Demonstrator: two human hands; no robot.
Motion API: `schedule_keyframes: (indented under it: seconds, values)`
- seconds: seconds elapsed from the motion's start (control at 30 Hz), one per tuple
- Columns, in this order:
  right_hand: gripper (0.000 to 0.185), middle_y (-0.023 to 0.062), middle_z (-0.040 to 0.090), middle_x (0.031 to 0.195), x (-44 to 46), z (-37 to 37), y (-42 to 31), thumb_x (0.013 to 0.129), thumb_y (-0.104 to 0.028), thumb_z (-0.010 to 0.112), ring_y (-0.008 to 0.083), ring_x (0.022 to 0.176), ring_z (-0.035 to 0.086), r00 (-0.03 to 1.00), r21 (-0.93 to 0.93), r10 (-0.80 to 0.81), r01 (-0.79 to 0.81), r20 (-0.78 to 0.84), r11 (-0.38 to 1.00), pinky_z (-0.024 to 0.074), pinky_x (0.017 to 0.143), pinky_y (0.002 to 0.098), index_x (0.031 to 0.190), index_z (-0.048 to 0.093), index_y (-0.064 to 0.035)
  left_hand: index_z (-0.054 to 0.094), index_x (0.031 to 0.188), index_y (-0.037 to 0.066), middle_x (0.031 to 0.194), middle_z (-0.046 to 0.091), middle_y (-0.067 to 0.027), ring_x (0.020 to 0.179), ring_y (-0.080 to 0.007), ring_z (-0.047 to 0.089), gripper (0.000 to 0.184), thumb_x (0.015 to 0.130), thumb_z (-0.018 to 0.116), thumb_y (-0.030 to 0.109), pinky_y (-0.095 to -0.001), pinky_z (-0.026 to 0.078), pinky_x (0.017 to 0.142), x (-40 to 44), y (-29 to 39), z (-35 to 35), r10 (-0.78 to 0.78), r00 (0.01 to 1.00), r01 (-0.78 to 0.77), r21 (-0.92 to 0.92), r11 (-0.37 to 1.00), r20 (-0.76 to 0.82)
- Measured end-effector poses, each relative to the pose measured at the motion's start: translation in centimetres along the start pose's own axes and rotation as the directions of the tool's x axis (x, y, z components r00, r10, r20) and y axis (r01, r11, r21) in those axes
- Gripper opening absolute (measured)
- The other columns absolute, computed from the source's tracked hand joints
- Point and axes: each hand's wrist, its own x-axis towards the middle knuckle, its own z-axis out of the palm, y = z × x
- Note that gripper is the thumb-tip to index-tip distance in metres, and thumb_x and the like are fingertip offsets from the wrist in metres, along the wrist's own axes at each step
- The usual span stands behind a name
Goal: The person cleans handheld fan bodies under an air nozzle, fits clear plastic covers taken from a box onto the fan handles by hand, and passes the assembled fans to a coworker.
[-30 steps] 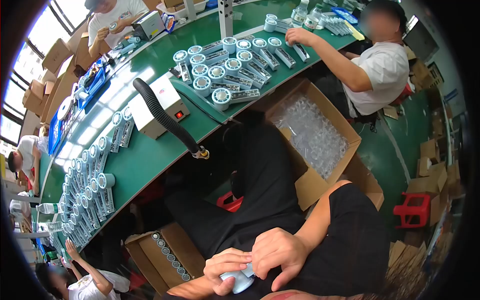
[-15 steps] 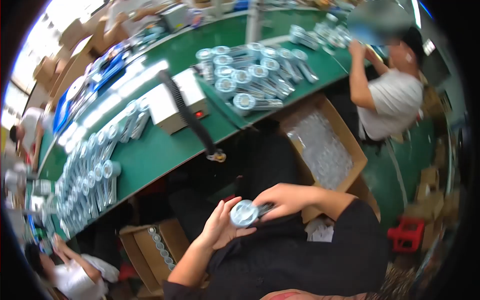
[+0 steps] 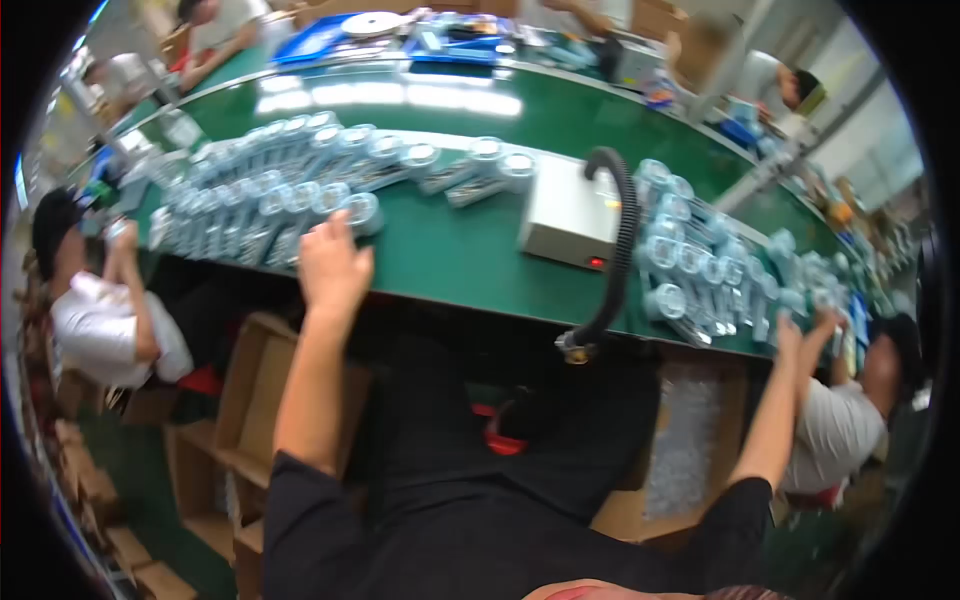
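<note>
My left hand (image 3: pixel 335 262) is over the near row on the green bench, its fingers curled over the handle of the end light-blue round-headed piece (image 3: pixel 362 213). That piece's round head shows beside my fingertips; most of its handle is hidden under my hand. Far to the right, my right hand (image 3: pixel 790 338) reaches to the edge of the other group of light-blue round-headed pieces (image 3: pixel 690 258). Its fingers are small and blurred, close to a pale round head (image 3: pixel 791 300); whether they grip it does not show. A co-worker's hand (image 3: pixel 828 318) is just beside it.
A white box (image 3: pixel 568 215) with a red light stands mid-bench, a black flexible hose (image 3: pixel 622 250) arching over its front edge. Cartons (image 3: pixel 255 385) stand below at left, and a carton of clear bags (image 3: pixel 685 440) at right. Co-workers sit at both sides.
My hands have parted from the piece held together over my lap. The left went forward to the left row, the right out to the right group. The view has turned left.
</note>
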Motion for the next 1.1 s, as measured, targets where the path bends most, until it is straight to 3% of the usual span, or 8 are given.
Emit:
schedule_keyframes:
  seconds: [0.17,0.3,0.43,0.6,0.73,0.87,1.0,1.1]
  values:
    - [0.074,0.0143,0.074,0.117,2.9,3.7,1.6,0.085,-0.060,0.070,0.0277,0.101,0.069,0.991,-0.314,0.118,-0.091,0.067,0.945,0.0545,0.087,0.0347,0.133,0.066,-0.0040,0.058,0.133,0.011,0.088,0.067,-0.0158,0.074,-0.0341,0.062,0.054,0.080,0.065,0.001,-0.0468,0.050,0.073,0.7,0.7,-0.2,-0.059,0.990,0.077,-0.143,0.987,0.125]
    - [0.057,0.0127,0.074,0.101,0.5,2.1,2.1,0.094,-0.053,0.064,0.0245,0.094,0.066,0.981,0.134,0.161,-0.146,-0.105,0.980,0.0510,0.087,0.0332,0.114,0.072,-0.0001,0.059,0.120,-0.001,0.152,0.049,-0.0115,0.126,-0.0256,0.056,0.029,0.102,0.063,0.022,-0.0311,0.044,0.102,-1.1,-4.1,3.4,0.099,0.987,-0.039,-0.403,0.914,0.129]
    - [0.031,0.0112,0.071,0.092,-10.7,-1.2,0.6,0.099,-0.031,0.061,0.0226,0.084,0.064,0.891,0.172,0.031,0.053,-0.452,0.984,0.0513,0.079,0.0326,0.102,0.068,-0.0008,0.052,0.136,-0.002,0.135,0.054,-0.0155,0.110,-0.0245,0.059,0.043,0.101,0.059,0.022,-0.0323,0.044,0.097,-6.4,0.4,-4.0,-0.102,0.829,0.559,-0.818,0.134,0.550]
    - [0.012,0.0121,0.068,0.092,-25.7,2.8,11.8,0.091,-0.012,0.063,0.0261,0.083,0.063,0.978,-0.068,-0.157,0.149,-0.136,0.986,0.0514,0.077,0.0363,0.099,0.066,-0.0046,0.049,0.128,0.001,0.103,0.053,-0.0112,0.077,-0.0167,0.048,0.043,0.092,0.057,0.023,-0.0295,0.041,0.072,-16.0,10.0,-6.7,0.431,0.533,0.813,-0.300,-0.498,0.728]
    - [0.033,0.0123,0.063,0.118,-34.2,7.6,20.4,0.086,-0.012,0.065,0.0346,0.102,0.065,0.962,-0.419,0.030,0.091,0.273,0.904,0.0553,0.084,0.0425,0.119,0.066,-0.0062,0.041,0.138,0.001,0.093,0.051,-0.0081,0.064,-0.0113,0.044,0.052,0.094,0.064,0.015,-0.0236,0.038,0.055,-21.1,14.7,-0.5,0.591,0.241,0.955,-0.081,-0.284,0.770]
    - [0.026,0.0120,0.065,0.112,-35.5,9.7,20.6,0.083,-0.014,0.066,0.0369,0.098,0.066,0.942,-0.594,0.188,0.015,0.279,0.804,0.0555,0.083,0.0465,0.108,0.071,-0.0083,0.041,0.144,0.007,0.102,0.058,-0.0110,0.055,-0.0117,0.049,0.060,0.092,0.070,0.010,-0.0237,0.042,0.049,-20.9,23.0,0.0,0.344,0.485,0.739,-0.587,0.331,0.804]
    - [0.015,0.0151,0.068,0.094,-34.0,8.7,19.9,0.076,-0.015,0.070,0.0377,0.091,0.065,0.955,-0.644,-0.071,0.249,0.289,0.724,0.0544,0.081,0.0470,0.087,0.074,-0.0059,0.045,0.141,0.002,0.106,0.061,-0.0133,0.066,-0.0146,0.057,0.054,0.094,0.070,0.013,-0.0288,0.054,0.062,-20.5,24.9,4.5,0.358,0.385,0.885,-0.450,0.118,0.851]
    - [0.044,0.0147,0.071,0.109,-34.9,8.2,19.9,0.074,-0.016,0.078,0.0338,0.103,0.068,0.990,-0.212,0.065,-0.037,0.127,0.977,0.0551,0.089,0.0403,0.114,0.069,-0.0016,0.046,0.142,0.000,0.125,0.061,-0.0174,0.099,-0.0243,0.067,0.052,0.094,0.064,0.003,-0.0351,0.055,0.085,-20.7,25.2,6.8,0.442,0.318,0.947,-0.261,-0.187,0.839]
